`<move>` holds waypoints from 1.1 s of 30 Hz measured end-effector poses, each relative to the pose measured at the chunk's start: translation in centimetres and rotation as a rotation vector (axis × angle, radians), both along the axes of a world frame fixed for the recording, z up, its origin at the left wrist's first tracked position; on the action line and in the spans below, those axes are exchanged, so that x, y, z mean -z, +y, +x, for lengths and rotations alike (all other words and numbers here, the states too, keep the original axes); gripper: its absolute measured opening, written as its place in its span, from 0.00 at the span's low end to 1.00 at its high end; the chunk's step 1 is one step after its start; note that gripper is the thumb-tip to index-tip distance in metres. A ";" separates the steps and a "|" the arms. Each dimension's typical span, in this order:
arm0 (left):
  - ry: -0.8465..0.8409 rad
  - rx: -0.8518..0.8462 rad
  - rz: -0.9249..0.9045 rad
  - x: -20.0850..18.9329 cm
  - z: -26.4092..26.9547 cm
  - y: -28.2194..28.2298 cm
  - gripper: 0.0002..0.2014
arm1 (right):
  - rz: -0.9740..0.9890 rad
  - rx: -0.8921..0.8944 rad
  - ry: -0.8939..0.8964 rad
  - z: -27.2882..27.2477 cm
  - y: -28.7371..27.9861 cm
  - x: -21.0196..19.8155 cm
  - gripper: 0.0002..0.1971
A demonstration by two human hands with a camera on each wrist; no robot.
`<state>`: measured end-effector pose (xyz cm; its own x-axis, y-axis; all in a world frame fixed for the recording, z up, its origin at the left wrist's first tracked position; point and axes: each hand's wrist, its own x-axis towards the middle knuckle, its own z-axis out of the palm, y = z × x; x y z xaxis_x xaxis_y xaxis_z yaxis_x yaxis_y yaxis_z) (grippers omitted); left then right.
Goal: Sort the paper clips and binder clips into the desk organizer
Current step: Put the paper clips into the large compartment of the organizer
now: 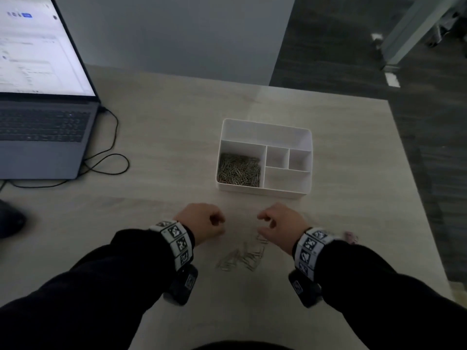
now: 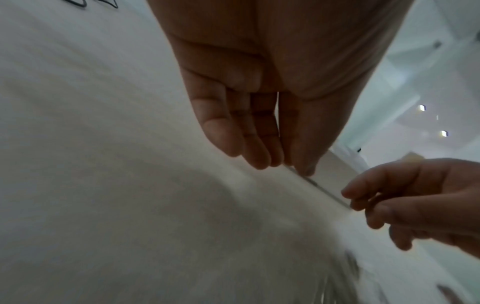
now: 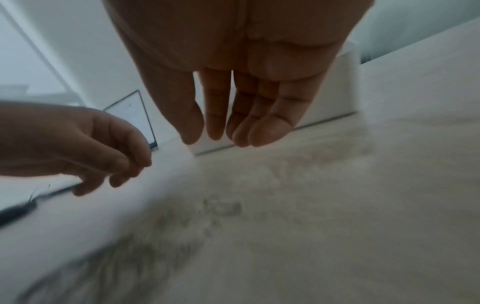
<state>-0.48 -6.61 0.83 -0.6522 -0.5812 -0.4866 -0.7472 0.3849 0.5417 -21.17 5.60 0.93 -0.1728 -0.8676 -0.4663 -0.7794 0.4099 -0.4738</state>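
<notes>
The white desk organizer (image 1: 262, 192) stands on the table ahead of my hands. Its front-left compartment holds a heap of paper clips (image 1: 238, 170); the other compartments look bare. Several loose paper clips (image 1: 242, 256) lie blurred on the table between my wrists. A small pinkish binder clip (image 1: 350, 237) lies just right of my right wrist. My left hand (image 1: 202, 221) and right hand (image 1: 280, 223) hover side by side above the table, beyond the loose clips. In both hands the fingers hang loosely curled with their tips close together, and I see nothing held in them.
An open laptop (image 1: 43, 109) sits at the far left with a black cable (image 1: 108, 160) looping beside it. A dark rounded object (image 1: 10, 221) lies at the left edge. The table's right edge (image 1: 414, 198) runs close to the organizer.
</notes>
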 end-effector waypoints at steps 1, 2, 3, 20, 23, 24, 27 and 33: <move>-0.045 0.051 0.010 0.4 0.5 0.7 0.14 | 0.025 -0.024 0.027 0.2 1.1 0.6 0.21; -0.080 0.093 0.013 0.7 1.0 1.4 0.15 | 0.039 -0.041 0.056 0.4 2.0 1.0 0.24; -0.104 0.128 0.004 1.0 1.4 2.1 0.17 | 0.051 -0.050 0.083 0.6 2.9 1.4 0.27; -0.059 0.176 -0.099 2.5 1.8 7.5 0.20 | 0.032 -0.049 0.061 3.4 8.0 2.3 0.36; -0.090 0.171 -0.108 2.8 2.4 7.6 0.33 | 0.061 -0.027 0.079 3.4 8.6 2.8 0.41; -0.092 0.177 -0.118 2.8 2.3 7.8 0.36 | 0.062 -0.026 0.076 3.7 8.6 2.9 0.42; -0.077 0.195 -0.142 3.1 1.4 8.2 0.39 | 0.046 -0.027 0.052 4.9 8.1 3.1 0.40; -0.024 0.220 -0.129 2.6 -1.0 8.6 0.24 | -0.043 -0.056 0.022 6.5 6.7 3.4 0.21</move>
<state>-1.50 1.94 -1.77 -0.7588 -0.4850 -0.4346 -0.6501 0.6046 0.4602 -14.68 12.30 -2.43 -0.1329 -0.8954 -0.4249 -0.8109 0.3447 -0.4728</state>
